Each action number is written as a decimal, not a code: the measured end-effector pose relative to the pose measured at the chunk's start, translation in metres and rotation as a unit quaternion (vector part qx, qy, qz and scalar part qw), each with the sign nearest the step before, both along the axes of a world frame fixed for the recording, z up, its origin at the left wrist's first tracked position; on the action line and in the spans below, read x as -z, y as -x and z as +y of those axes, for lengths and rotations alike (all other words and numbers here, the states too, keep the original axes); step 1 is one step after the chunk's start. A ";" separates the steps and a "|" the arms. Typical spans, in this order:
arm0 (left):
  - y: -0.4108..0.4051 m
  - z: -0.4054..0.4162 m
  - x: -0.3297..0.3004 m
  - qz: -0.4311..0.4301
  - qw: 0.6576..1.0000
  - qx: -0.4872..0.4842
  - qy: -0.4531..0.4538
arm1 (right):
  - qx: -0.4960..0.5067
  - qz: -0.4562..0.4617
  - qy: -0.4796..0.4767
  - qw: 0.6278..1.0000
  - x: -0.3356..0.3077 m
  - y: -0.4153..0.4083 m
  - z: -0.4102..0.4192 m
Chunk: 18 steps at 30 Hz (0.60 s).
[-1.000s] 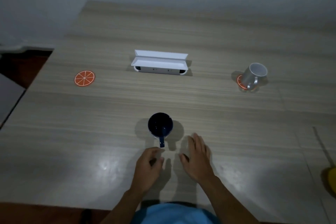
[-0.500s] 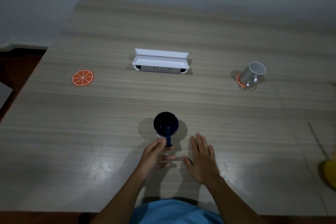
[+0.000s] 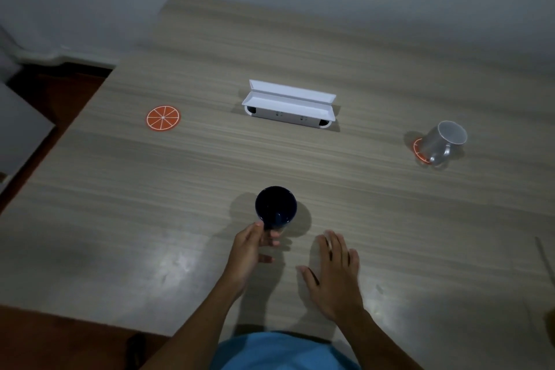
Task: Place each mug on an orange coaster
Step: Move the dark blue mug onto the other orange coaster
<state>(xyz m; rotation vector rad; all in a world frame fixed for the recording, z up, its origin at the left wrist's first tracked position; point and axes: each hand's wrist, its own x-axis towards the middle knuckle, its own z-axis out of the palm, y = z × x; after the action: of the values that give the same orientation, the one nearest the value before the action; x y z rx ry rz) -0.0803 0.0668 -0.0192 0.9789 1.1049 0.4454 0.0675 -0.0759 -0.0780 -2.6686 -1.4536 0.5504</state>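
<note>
A dark blue mug [image 3: 275, 207] stands upright on the table near the front middle. My left hand [image 3: 250, 249] is closed around its handle, which the fingers hide. My right hand [image 3: 335, 267] lies flat on the table to the right of the mug, fingers spread, holding nothing. An orange-slice coaster [image 3: 163, 118] lies bare at the left. At the right, a white mug [image 3: 441, 141] stands on a second orange coaster [image 3: 418, 153], mostly covering it.
A white open box [image 3: 289, 105] sits in the middle of the wooden table [image 3: 120, 204]. The table's left edge drops to a dark red floor. A wall runs behind the table's far edge.
My left hand moved forward and closed on the blue mug's handle. My right hand stayed flat on the table. The view shifted left.
</note>
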 end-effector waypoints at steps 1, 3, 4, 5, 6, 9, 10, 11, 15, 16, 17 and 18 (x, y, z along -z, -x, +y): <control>0.003 0.004 0.000 0.002 1.000 -0.010 -0.005 | -0.017 -0.005 -0.009 1.000 -0.002 0.002 0.007; 0.011 0.013 -0.001 0.004 0.999 -0.040 -0.016 | -0.049 -0.006 -0.019 0.999 -0.006 0.008 0.028; 0.016 0.020 -0.002 0.006 0.998 -0.057 -0.024 | -0.061 -0.006 -0.019 0.998 -0.008 0.012 0.040; 0.022 0.029 -0.003 0.005 0.997 -0.073 -0.032 | -0.071 -0.006 -0.021 0.997 -0.010 0.016 0.054; 0.028 0.039 -0.004 0.005 0.995 -0.089 -0.041 | -0.080 -0.007 -0.025 0.996 -0.011 0.021 0.070; 0.049 0.077 -0.011 0.002 0.989 -0.137 -0.060 | -0.113 -0.006 -0.024 0.993 -0.017 0.040 0.120; 0.055 0.091 -0.013 0.001 0.986 -0.153 -0.063 | -0.124 -0.006 -0.022 0.992 -0.019 0.048 0.138; 0.062 0.105 -0.015 -0.001 0.983 -0.169 -0.065 | -0.136 -0.005 -0.020 0.991 -0.021 0.055 0.156; 0.086 0.163 -0.021 -0.008 0.974 -0.215 -0.074 | -0.168 0.006 -0.021 0.985 -0.023 0.087 0.225; 0.091 0.178 -0.023 -0.008 0.972 -0.222 -0.078 | -0.173 0.006 -0.021 0.985 -0.021 0.094 0.240; 0.096 0.191 -0.023 -0.006 0.970 -0.228 -0.082 | -0.176 0.006 -0.021 0.984 -0.017 0.101 0.254; 0.100 0.204 -0.024 -0.005 0.969 -0.234 -0.086 | -0.174 0.007 -0.020 0.984 -0.013 0.106 0.266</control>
<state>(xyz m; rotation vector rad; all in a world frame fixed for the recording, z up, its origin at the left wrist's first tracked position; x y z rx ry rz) -0.1804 0.2710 0.0043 0.8588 1.3061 0.9396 -0.0384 0.1899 -0.0651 -2.3845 -1.9197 0.5503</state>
